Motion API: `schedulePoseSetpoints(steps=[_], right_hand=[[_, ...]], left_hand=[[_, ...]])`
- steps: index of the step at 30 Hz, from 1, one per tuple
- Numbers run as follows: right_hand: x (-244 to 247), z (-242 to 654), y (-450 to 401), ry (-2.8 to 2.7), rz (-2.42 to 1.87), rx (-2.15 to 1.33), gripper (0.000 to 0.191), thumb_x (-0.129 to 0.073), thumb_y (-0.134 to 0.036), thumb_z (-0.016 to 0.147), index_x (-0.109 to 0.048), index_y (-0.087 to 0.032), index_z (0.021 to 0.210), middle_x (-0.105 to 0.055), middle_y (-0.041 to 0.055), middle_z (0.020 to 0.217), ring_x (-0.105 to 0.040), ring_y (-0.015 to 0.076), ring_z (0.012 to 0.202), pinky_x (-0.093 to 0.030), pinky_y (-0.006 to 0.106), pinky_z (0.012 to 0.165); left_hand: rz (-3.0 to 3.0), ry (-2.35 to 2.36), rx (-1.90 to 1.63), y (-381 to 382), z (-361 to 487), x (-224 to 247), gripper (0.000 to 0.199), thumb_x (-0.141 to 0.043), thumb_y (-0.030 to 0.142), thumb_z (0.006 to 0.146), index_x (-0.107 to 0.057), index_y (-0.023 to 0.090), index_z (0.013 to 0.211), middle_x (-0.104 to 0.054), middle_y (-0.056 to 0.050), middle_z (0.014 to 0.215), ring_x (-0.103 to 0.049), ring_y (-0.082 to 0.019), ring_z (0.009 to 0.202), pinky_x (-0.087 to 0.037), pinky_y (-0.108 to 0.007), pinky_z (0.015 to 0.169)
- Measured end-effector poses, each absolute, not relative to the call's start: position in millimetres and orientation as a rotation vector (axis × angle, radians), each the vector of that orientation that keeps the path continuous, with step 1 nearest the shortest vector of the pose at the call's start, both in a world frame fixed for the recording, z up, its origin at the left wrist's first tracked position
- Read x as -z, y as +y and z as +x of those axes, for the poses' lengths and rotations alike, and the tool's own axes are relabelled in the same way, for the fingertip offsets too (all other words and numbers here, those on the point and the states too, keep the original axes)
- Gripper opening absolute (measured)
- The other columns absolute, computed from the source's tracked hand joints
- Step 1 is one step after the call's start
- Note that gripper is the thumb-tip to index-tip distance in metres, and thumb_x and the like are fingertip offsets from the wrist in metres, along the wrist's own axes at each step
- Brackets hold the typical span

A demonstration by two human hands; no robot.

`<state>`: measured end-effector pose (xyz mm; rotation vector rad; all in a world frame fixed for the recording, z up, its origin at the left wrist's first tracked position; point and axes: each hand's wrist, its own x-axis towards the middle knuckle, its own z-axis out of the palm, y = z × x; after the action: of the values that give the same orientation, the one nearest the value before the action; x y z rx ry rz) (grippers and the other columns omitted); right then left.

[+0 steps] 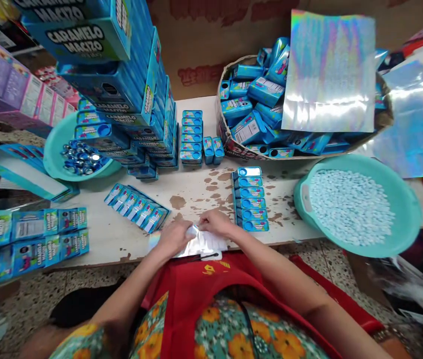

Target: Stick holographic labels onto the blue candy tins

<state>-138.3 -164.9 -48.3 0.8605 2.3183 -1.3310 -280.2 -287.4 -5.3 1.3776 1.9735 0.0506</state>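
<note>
Silver foil [207,243], one crinkled piece as far as I can tell, lies at the near edge of the white table [192,192], just above one red apron [192,289]. Two hands on it: left hand [174,238] nearly closed, fingers curled, pinching the foil's left part; right hand [214,222] likewise nearly closed, fingertips gripping the far edge. Exact finger gap too small to tell.

Blue tins, counted: about six in a slanted row [136,207] left of the hands; about six in a straight row [250,199] to the right, the farthest with a silvery top; about six more in a back row [192,137], plus two loose tins [213,149] just beside. One cardboard box [229,148] heaped with tins, too many to count, one shiny sheet [329,75] on top.

Two teal bowls: left bowl [55,142] has small shiny pieces [80,158], right bowl [409,214] has pale blue candies [349,207], both uncountable. One tall stack of blue boxes [110,85] at far left.
</note>
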Motion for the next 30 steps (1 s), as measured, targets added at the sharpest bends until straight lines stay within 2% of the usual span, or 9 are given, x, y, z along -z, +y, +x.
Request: schedulePoseSetpoints(steps=[4,8,11,15,17,20,22,25,30], right_hand=[[62,-139,-157,2.381,0.975,1.214,0.012,-0.066,-0.026,0.076,-0.069,-0.023,0.087,-0.068,0.0006,0.079,-0.059,0.0156,0.075,-0.036,0.023,0.062],[64,-125,-172,2.661,1.029,1.002,0.028,-0.063,-0.029,0.080,-0.063,-0.024,0.107,-0.064,0.0057,0.105,-0.051,0.0208,0.101,-0.037,0.029,0.081],[65,-115,-192,2.826,0.986,0.764,0.026,-0.057,-0.032,0.085,-0.061,-0.024,0.109,-0.061,0.0071,0.109,-0.048,0.0235,0.103,-0.036,0.035,0.083],[74,-107,-208,2.883,0.861,0.670,0.034,-0.052,-0.023,0.088,-0.052,-0.023,0.122,-0.058,0.0099,0.116,-0.046,0.0243,0.105,-0.037,0.038,0.083],[79,-102,-211,2.913,0.796,0.701,0.035,-0.051,-0.021,0.088,-0.051,-0.022,0.123,-0.056,0.0105,0.120,-0.046,0.0251,0.108,-0.037,0.039,0.084],[82,-96,-211,2.949,0.782,0.784,0.024,-0.053,-0.020,0.086,-0.058,-0.022,0.110,-0.054,0.0099,0.125,-0.044,0.0252,0.112,-0.036,0.040,0.088],[77,-95,-210,2.939,0.836,0.848,0.014,-0.055,-0.020,0.086,-0.061,-0.020,0.098,-0.058,0.0102,0.116,-0.048,0.0241,0.107,-0.037,0.039,0.087],[57,-97,-205,2.897,0.985,0.989,0.005,-0.055,-0.021,0.085,-0.060,-0.019,0.086,-0.064,0.0074,0.090,-0.054,0.0212,0.091,-0.040,0.033,0.079],[8,-93,-189,2.773,1.339,1.377,0.002,-0.056,-0.019,0.083,-0.056,-0.019,0.081,-0.061,0.0019,0.079,-0.055,0.0164,0.077,-0.041,0.026,0.070]], left_hand=[[1.304,2.007,0.130,-260,-273,38,0.022,-0.046,0.030,0.084,-0.065,0.023,0.091,-0.068,-0.006,0.096,-0.060,-0.021,0.091,-0.040,-0.027,0.072],[1.293,2.029,0.075,-260,-277,58,0.025,-0.044,0.032,0.085,-0.065,0.023,0.094,-0.070,-0.005,0.089,-0.061,-0.019,0.084,-0.036,-0.025,0.066],[1.281,2.014,0.002,-264,-278,64,0.025,-0.045,0.032,0.084,-0.066,0.024,0.093,-0.070,-0.004,0.085,-0.060,-0.019,0.081,-0.035,-0.024,0.064],[1.237,1.969,-0.121,-265,-280,69,0.026,-0.046,0.034,0.082,-0.067,0.020,0.086,-0.069,-0.004,0.082,-0.059,-0.017,0.076,-0.035,-0.023,0.062],[1.219,1.946,-0.165,-264,-281,71,0.027,-0.047,0.035,0.081,-0.068,0.018,0.085,-0.068,-0.004,0.081,-0.058,-0.016,0.075,-0.036,-0.023,0.062],[1.205,1.927,-0.195,-262,-282,72,0.027,-0.047,0.034,0.081,-0.068,0.017,0.086,-0.068,-0.005,0.081,-0.058,-0.017,0.077,-0.038,-0.023,0.065],[1.202,1.926,-0.178,-261,-282,73,0.025,-0.047,0.031,0.081,-0.068,0.017,0.085,-0.068,-0.005,0.082,-0.059,-0.017,0.079,-0.040,-0.024,0.068],[1.245,1.931,-0.153,-260,-280,67,0.024,-0.048,0.028,0.080,-0.066,0.017,0.091,-0.068,-0.007,0.087,-0.060,-0.019,0.084,-0.042,-0.028,0.075],[1.402,1.734,-0.562,-253,-263,26,0.039,-0.044,0.035,0.085,-0.055,0.019,0.118,-0.058,-0.008,0.121,-0.050,-0.021,0.111,-0.037,-0.031,0.095]])
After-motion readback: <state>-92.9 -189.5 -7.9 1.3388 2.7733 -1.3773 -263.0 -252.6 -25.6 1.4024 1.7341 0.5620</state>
